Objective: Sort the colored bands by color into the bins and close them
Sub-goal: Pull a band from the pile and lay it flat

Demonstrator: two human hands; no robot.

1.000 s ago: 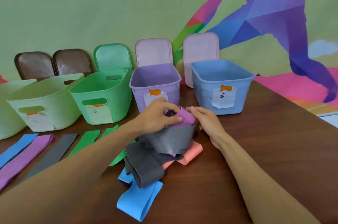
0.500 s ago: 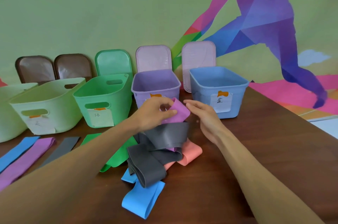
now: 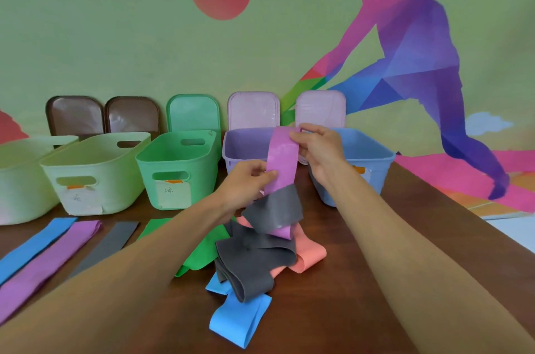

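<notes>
Hanging between the two hands, the purple band (image 3: 282, 159) is held up taut right in front of the purple bin (image 3: 246, 145), above the table (image 3: 376, 238). Its top end is pinched by the right hand (image 3: 318, 148), and the lower part is pinched by the left hand (image 3: 246, 183), so both grips are clamped on the same band. A grey band (image 3: 275, 210) is looped round its lower part and dangles there, so it looks like it needs untangling before the drop.

Underneath, a messy pile is left: another grey band (image 3: 254, 261), a salmon band (image 3: 309, 255), a blue band (image 3: 240, 322) and a green band (image 3: 199, 252). Off to the left, three flat bands are laid out side by side: blue (image 3: 34, 243), purple (image 3: 55, 261), grey (image 3: 107, 246).

Progress-wise, pretty early days by the look of it. Nothing can be seen inside the purple bin, the green bin (image 3: 176, 168) or the blue bin (image 3: 373, 162), though the bottoms are mostly hidden. Every lid, like the green lid (image 3: 193, 113) and the pink lid (image 3: 253, 110), is propped against the wall, so no bin has been closed yet. Basically all the sorting and all the closing is left to be done.
</notes>
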